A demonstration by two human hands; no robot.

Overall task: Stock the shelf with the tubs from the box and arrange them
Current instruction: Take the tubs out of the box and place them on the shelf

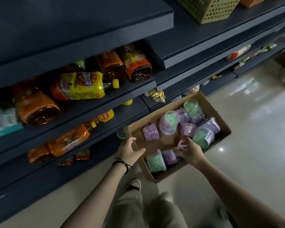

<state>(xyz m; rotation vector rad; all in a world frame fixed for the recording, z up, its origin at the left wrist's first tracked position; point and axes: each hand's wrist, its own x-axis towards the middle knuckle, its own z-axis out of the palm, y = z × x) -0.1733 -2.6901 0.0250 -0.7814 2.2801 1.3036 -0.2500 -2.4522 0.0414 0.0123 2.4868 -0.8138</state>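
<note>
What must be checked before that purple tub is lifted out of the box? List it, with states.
1. Grip: right hand holds the purple tub: ok.
2. Spare hand: left hand open, empty: ok.
3. Stock: many tubs lie in the box: ok.
4. Room on the low shelf: cannot tell, too dark.
5. Steadiness of the green tub beside the box: cannot tell, blurred.
</note>
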